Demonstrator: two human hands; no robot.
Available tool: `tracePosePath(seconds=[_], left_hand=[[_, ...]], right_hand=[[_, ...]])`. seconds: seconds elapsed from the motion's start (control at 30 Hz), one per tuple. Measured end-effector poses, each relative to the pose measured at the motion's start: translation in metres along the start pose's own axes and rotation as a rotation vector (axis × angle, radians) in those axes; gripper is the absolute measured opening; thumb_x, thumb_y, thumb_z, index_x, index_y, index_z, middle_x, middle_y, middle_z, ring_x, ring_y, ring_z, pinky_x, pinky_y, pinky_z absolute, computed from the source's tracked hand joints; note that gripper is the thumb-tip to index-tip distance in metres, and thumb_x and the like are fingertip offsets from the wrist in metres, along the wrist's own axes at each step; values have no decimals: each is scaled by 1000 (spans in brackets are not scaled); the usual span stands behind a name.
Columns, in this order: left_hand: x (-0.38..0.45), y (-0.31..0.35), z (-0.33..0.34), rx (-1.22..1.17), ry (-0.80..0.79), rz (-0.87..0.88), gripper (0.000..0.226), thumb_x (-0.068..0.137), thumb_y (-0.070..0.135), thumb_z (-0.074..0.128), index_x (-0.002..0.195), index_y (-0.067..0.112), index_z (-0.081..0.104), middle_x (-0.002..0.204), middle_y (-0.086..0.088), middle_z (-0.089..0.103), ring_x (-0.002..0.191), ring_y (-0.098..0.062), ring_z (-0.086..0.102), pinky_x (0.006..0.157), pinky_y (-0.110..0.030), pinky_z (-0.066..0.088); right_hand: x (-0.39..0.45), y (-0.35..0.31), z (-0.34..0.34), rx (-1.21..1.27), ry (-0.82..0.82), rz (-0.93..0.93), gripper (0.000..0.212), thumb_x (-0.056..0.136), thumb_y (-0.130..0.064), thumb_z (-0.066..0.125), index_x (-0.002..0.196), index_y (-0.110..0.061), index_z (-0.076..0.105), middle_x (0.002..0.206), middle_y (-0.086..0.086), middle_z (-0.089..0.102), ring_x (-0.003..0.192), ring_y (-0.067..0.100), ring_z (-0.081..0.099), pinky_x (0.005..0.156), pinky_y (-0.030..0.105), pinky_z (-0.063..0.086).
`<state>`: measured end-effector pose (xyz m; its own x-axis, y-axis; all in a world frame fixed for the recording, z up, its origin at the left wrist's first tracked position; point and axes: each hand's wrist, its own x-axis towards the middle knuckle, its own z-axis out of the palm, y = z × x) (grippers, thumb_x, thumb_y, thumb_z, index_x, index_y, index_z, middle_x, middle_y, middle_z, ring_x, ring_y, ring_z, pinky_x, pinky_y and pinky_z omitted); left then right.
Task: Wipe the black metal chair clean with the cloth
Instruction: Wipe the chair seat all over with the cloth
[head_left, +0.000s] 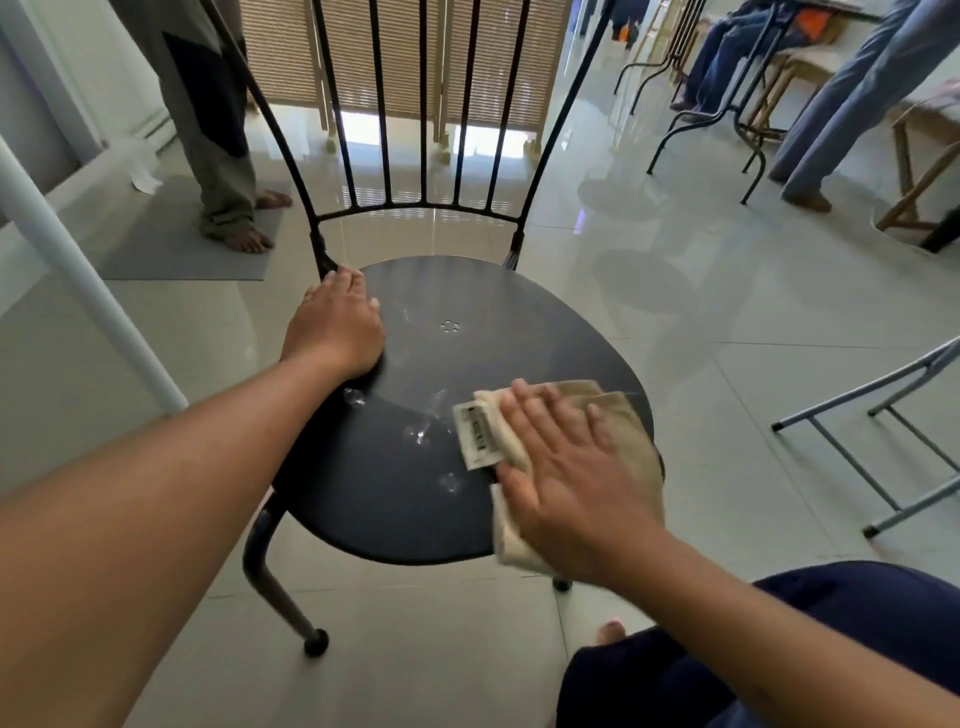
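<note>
- Head cam looks down at a black metal chair (415, 332) standing on a glossy tiled floor (727, 322), its barred backrest pointing away from the wearer.
- Right hand (571, 478) lies flat on a beige cloth (618, 415), fingers straight and slightly spread, pressing it onto the near-right part of the seat. No pinching, just palm and fingers on top.
- That cloth is folded, and its near edge hangs a bit past the seat's front rim. A printed label (475, 434) shows on its left end, too blurry to read.
- Left hand (337, 327) rests on the far-left side of the seat, right beside where the back frame meets it. Fingers look relaxed and laid over the seat edge; can't really tell if the fingertips curl under.
- A few wet droplets (418, 434) and pale smears sit on the seat between the two hands, and a little cluster of holes (449, 326) marks the middle.
- Around the room: someone barefoot stands on a grey mat (171, 249) far left, a slatted wooden screen (395, 52) sits behind the chair, and a folding metal frame (883, 431) leans in on the right.
- Wearer's dark blue trouser leg (805, 649) fills the bottom right corner.
</note>
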<state>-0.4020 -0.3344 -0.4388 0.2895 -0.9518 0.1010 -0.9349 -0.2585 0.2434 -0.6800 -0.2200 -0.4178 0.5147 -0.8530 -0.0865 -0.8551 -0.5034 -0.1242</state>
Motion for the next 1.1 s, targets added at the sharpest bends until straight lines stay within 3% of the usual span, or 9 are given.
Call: tracePosePath(seconds=[0.13,0.4,0.6,0.9,1.1], left_hand=[[1,-1,1,5,-18,-5,56,103,30,23,153,3,23,163,-13,18,150,-27,18,123,-40,14],[3,-4,4,4,-20,9,57,103,30,24,152,1,25,161,-15,22,149,-28,21,122,-40,15],[1,-1,2,7,-22,-3,57,104,30,23,154,4,20,164,-13,15,150,-26,16,123,-37,11],[0,-1,2,16,-36,-15,57,105,32,22,156,7,15,165,-9,10,152,-22,10,123,-35,7],[-3,1,0,9,-31,-12,57,105,31,23,156,6,16,165,-10,10,152,-23,10,123,-36,7]], right_hand=[[21,-12,-2,57,-7,-66,59,102,-48,10,155,-34,-13,160,-16,-23,146,6,-27,121,40,-13],[146,64,-18,55,28,242,61,102,-44,17,158,-29,0,166,-9,-7,152,16,-7,122,49,-1],[202,42,-23,65,43,257,63,101,-42,16,158,-22,0,166,-3,-6,153,21,-5,120,51,0],[139,3,-6,66,16,-65,61,101,-44,11,158,-27,-3,165,-9,-12,151,13,-14,122,44,-7],[133,64,-21,52,-3,105,59,103,-42,15,158,-29,-3,165,-11,-12,151,12,-12,122,43,-4]])
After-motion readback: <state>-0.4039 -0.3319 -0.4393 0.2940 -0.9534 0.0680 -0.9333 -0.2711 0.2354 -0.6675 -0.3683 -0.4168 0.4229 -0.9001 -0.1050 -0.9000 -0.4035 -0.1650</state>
